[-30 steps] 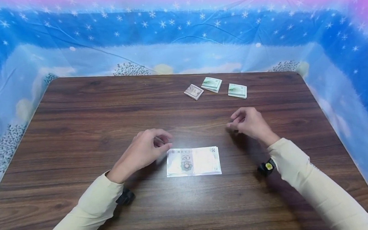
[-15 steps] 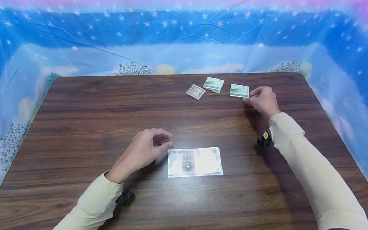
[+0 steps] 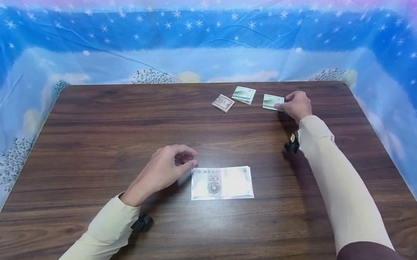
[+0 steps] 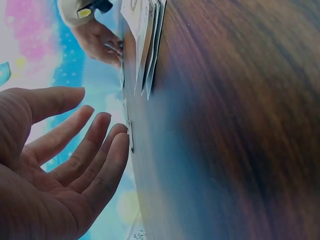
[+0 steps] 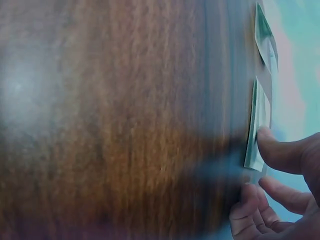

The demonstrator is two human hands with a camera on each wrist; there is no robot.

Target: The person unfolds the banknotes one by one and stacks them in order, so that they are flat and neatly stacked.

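My left hand (image 3: 168,165) hovers with loosely bent fingers by the left end of a stack of flat 20 banknotes (image 3: 234,183); the left wrist view shows nothing between its thumb and fingers. At the far right of the table, my right hand (image 3: 297,106) is at a folded green banknote (image 3: 270,101). In the right wrist view the thumb (image 5: 267,142) lies on that note's face, while the other fingers stay beside its near end, apart from the thumb. Left of it lie a second folded green banknote (image 3: 244,93) and a folded brownish banknote (image 3: 223,102).
The brown wood-grain table (image 3: 125,118) carries the notes, the folded ones near its back edge. A blue and pink snowflake cloth (image 3: 157,30) hangs around the back and sides. A small black camera (image 3: 291,143) sits at the right wrist.
My right hand has moved forward from mid-table to the right-hand folded green banknote, and its thumb has come onto the note. The left hand and the flat stack have stayed in place.
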